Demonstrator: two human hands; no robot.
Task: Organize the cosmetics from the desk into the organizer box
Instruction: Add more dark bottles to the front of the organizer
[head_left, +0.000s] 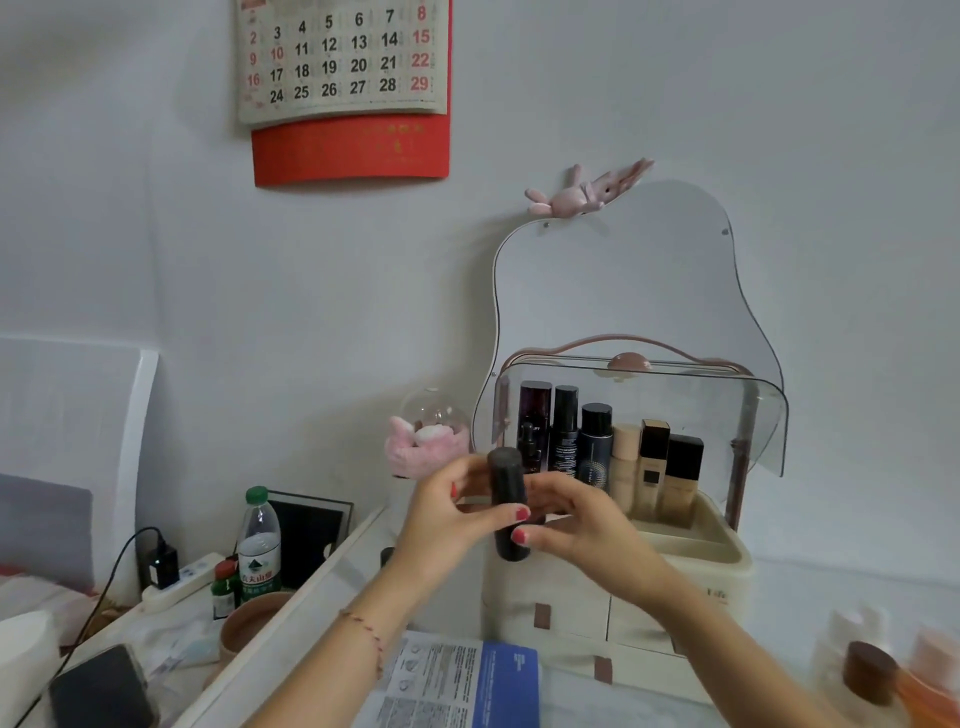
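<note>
Risk here sits in the narrow gap left in the organizer box (691, 556): you hold a dark cylindrical bottle (508, 501) upright between both hands, just in front of the open upper compartment, and the row of bottles (608, 452) already standing along the back fills most of it. Your left hand (441, 512) curls round the bottle's left side and your right hand (574, 519) pinches it lower down with thumb and fingers, so both grips are closed on it; it is off the desk and not yet in the box. The clear lid (748, 415) is raised above the compartment, and its front edge hangs near your line of travel, so lifting too high as you go in could knock it. The likelier trouble, in my judgement, is the standing row: these are tall, narrow containers set close together, and a nudge from the incoming bottle or from your knuckles could topple one into the next. The free space appears to be at the left front of the compartment, though your hands hide most of it. A printed leaflet (457, 686) lies at the near edge of the desk, and more cosmetics (867, 670) wait, blurred, toward its right corner, so the job is far from finished.
</note>
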